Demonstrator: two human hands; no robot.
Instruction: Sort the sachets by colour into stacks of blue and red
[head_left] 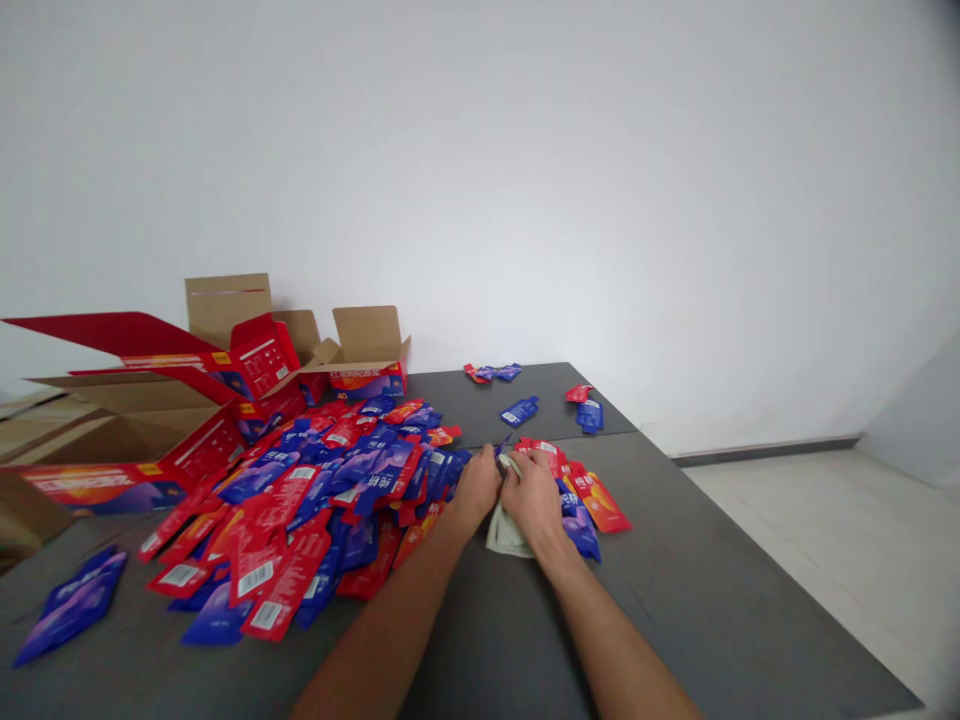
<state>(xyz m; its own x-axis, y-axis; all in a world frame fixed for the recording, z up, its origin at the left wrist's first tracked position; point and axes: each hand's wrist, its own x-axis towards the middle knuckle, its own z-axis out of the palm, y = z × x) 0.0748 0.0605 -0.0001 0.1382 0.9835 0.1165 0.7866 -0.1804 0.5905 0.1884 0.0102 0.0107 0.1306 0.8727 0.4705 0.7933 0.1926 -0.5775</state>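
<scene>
Right hand (535, 492) gripping pale cloth (510, 536), left hand (477, 488) just beside

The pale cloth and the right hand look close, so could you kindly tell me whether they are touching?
Touching: the head view shows the right hand gripping the upper part of the pale cloth, whose lower end spreads below it.

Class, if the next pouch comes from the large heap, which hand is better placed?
Probably the left hand: it is beside the large heap, while the right hand, at the pale cloth, is nearer the smaller pile.
</scene>
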